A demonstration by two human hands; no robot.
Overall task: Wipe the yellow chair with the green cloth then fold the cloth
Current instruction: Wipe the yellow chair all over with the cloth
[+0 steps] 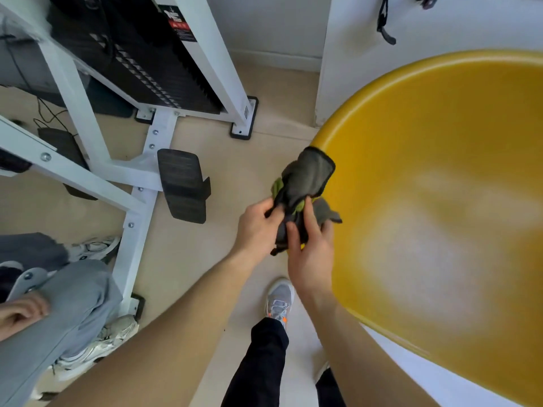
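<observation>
The yellow chair fills the right side, its glossy seat shell curving toward me. At its left rim I hold a bunched cloth, grey on the outside with green showing in the folds and a black hem. My left hand pinches the cloth's lower left edge. Gripping the cloth from below, my right hand has its thumb and fingers curled round the bundle. The upper flap of the cloth stands up over the chair's edge.
A white metal gym machine frame with a black weight stack and black foot pad stands to the left. Another person in grey trousers sits at bottom left. My own shoe is on the beige floor below.
</observation>
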